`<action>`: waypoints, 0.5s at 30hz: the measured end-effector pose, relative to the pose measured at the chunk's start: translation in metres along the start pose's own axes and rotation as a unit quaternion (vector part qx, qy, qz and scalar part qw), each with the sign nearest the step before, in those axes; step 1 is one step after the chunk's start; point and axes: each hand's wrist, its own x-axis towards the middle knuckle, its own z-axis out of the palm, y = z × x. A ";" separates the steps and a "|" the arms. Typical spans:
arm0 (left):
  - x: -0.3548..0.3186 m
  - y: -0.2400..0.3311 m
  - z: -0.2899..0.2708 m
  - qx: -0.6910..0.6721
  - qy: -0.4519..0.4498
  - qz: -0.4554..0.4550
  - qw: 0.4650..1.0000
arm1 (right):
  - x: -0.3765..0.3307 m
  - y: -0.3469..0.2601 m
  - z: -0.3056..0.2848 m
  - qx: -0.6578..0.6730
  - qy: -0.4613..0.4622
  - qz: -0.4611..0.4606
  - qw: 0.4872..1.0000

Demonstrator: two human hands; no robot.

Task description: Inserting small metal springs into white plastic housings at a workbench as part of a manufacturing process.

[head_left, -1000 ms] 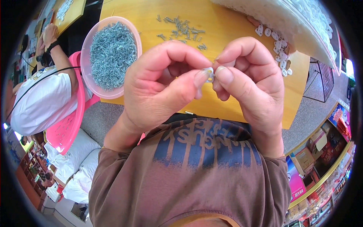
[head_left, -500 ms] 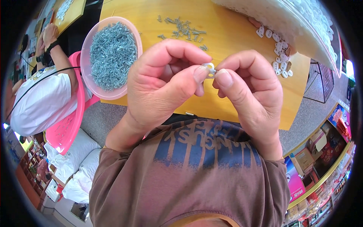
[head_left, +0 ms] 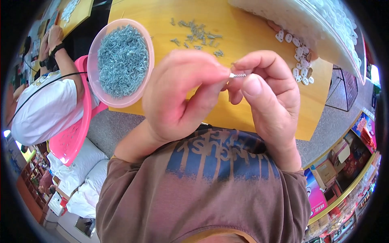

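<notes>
My left hand (head_left: 182, 95) is closed in a pinch over a small white plastic piece (head_left: 231, 75), of which only an edge shows past the fingertips. A silver screw (head_left: 240, 75) sticks out of that piece, its threaded shank pointing right. Around the screw's free end, my right hand (head_left: 271, 87) has its thumb and forefinger apart, the thumb just below the shank. The other right fingers are curled behind. On the yellow table (head_left: 162, 10) beyond my hands lie several loose screws (head_left: 196, 32).
A pink bowl full of screws (head_left: 121, 60) stands left. White two-holed plastic pieces (head_left: 300, 52) lie at right, beside a large clear bag of white pieces (head_left: 316, 24). A pink chair (head_left: 77, 129) and a person in a white shirt (head_left: 48, 105) are at left.
The left hand has turned, swinging the white piece from face-on to edge-on. The right thumb and forefinger have parted, leaving the screw's shank in plain sight.
</notes>
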 end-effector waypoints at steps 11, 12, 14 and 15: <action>-0.006 -0.005 -0.006 0.078 -0.025 0.179 0.980 | -0.001 -0.007 -0.006 0.043 -0.069 0.046 0.996; -0.007 -0.005 -0.005 0.078 -0.025 0.180 0.980 | 0.000 -0.006 -0.007 0.041 -0.072 0.029 0.996; -0.011 -0.004 -0.004 0.040 -0.033 0.126 0.991 | 0.000 -0.003 -0.008 0.039 -0.075 0.014 0.996; -0.011 -0.002 -0.001 0.040 -0.033 0.126 0.991 | 0.001 -0.002 -0.008 0.031 -0.076 -0.002 0.997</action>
